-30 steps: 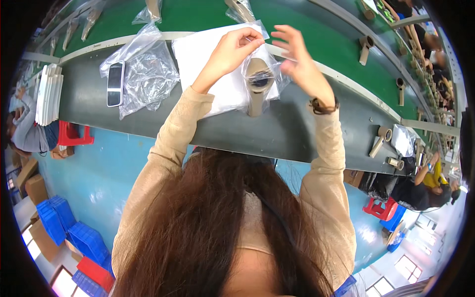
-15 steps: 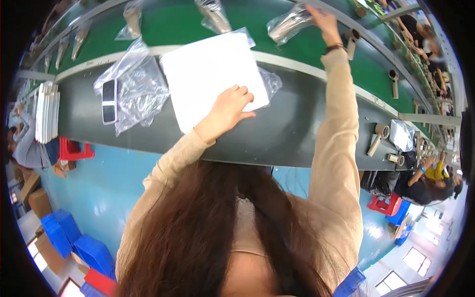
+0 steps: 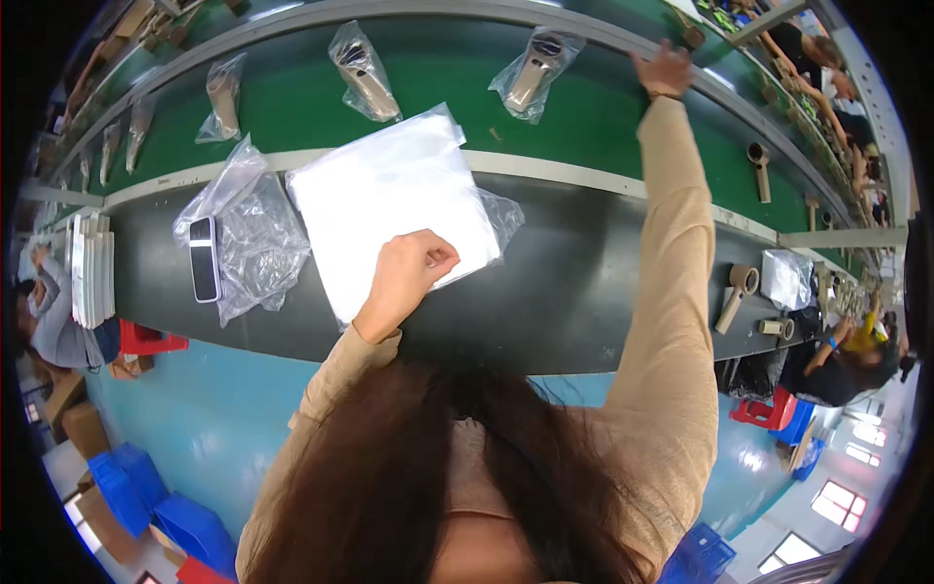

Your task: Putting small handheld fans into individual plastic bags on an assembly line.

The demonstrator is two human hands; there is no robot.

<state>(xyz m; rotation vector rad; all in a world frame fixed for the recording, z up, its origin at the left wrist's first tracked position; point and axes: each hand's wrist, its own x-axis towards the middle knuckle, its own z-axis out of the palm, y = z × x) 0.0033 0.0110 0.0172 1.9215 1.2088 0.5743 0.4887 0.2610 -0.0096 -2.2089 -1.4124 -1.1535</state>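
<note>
Over the near right part of a white flat pile [image 3: 384, 200], the left hand [image 3: 401, 277] hangs with its fingers curled in toward the thumb, leaving little gap between the tips. Whether they pinch the pile's top layer, only brush it or close on nothing, I cannot tell. The pile lies askew on a dark bench [image 3: 555, 253], its far corner lapping over the pale rail [image 3: 564, 173] onto a green belt [image 3: 603, 127].

Across that belt the right arm stretches out at full length, and the right hand [image 3: 665, 72] is beside the far metal rail [image 3: 545, 14]. Its thumb stands a little away from the other fingers, but blur blots out the fingertips, so I cannot tell whether they grasp or touch anything.

Nearest to it on the left, a beige handheld device [image 3: 528, 82] with a round head lies on the belt in a clear bag; a second bagged device [image 3: 363, 70] is farther left, beyond the pile. An unbagged device [image 3: 760, 173] lies to the right of the right arm. Left of the pile, a phone [image 3: 204, 259] rests at the edge of a crumpled clear bag [image 3: 265, 248].
</note>
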